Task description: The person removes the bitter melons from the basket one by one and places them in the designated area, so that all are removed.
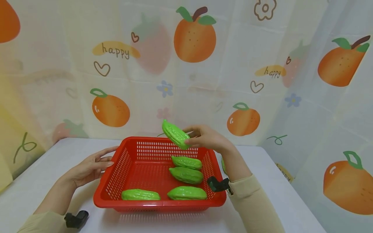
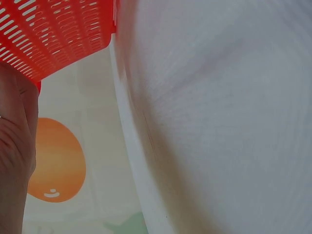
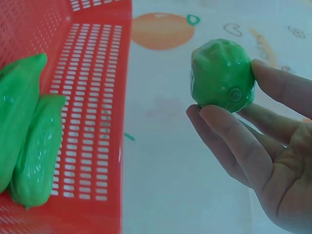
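Note:
My right hand (image 1: 205, 139) pinches a bright green bitter melon (image 1: 175, 134) between thumb and fingertips, above the far right part of a red plastic basket (image 1: 158, 203). In the right wrist view the held bitter melon (image 3: 223, 75) shows its rounded end toward the camera. At the basket's left side, my left hand (image 1: 90, 168) grips the rim, thumb near the top and fingers along the outer wall. Inside the basket lie several bitter melons: a pair at the back right (image 1: 186, 162), one at the front right (image 1: 187, 193) and another at the front left (image 1: 141, 194).
The basket stands on a white-covered table (image 1: 68, 149). Beyond its right wall, a green object (image 1: 223, 166) shows partly behind my right forearm. A curtain (image 1: 204, 87) printed with oranges hangs behind the table. Each wrist wears a black device (image 1: 76, 219).

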The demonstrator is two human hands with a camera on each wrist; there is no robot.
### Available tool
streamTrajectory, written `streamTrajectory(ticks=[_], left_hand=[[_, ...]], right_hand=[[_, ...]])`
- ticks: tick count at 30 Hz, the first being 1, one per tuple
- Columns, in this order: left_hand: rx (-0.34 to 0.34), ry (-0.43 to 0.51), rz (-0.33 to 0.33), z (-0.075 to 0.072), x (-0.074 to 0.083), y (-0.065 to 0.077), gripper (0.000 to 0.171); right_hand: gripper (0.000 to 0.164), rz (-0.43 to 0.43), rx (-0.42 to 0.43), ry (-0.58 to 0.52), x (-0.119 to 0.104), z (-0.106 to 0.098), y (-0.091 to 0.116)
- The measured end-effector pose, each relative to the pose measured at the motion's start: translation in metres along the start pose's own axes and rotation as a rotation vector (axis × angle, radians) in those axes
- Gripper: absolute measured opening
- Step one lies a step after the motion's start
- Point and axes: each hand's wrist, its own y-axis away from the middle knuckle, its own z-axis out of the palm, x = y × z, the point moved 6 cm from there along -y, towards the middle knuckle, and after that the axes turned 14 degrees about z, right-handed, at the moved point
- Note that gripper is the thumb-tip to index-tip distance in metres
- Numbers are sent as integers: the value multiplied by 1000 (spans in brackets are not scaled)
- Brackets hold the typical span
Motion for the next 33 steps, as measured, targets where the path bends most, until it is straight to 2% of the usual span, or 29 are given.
streamTrajectory(ticks=[16,25,33], left_hand=[[-4,-1,1,-2,-1,1,48],[-3,-13,10,0,0,-1,49],[-2,-5,11,-1,0,0,49]], right_hand=[[48,27,107,-45,41,-41,17],[52,51,159,-27,65,-54,27],[55,117,216,-39,90,-65,38]])
